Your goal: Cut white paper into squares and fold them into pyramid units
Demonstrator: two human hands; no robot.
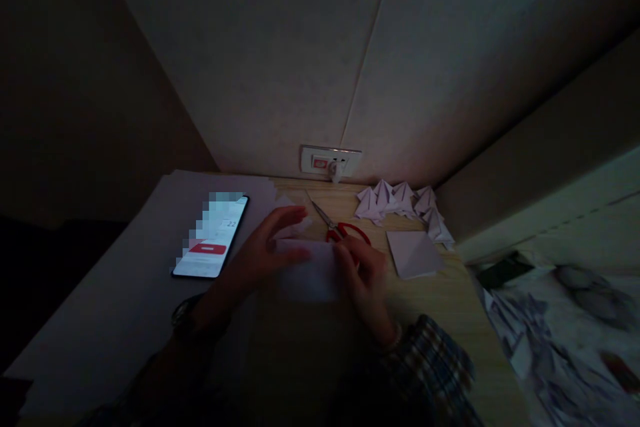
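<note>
A piece of white paper (310, 279) with a straight top edge is between my hands over the wooden table. My right hand (364, 273) pinches its upper right corner between thumb and fingers. At the left, my left hand (263, 247) has its fingers curved and apart from the thumb; the thumb, blurred, lies over the paper's upper left part. Whether that thumb touches the paper I cannot tell. Red-handled scissors (341, 231) lie just behind the paper, partly covered by my right hand. Small paper scraps (295, 230) are behind my left fingers.
A lit phone (213, 240) rests on large white sheets (125, 247) at the left. Several folded paper figures (403, 199) line the back right, behind square paper (413, 253). A wall socket (320, 160) holds a plug. More folded papers (545, 347) lie lower, beyond the table's right edge.
</note>
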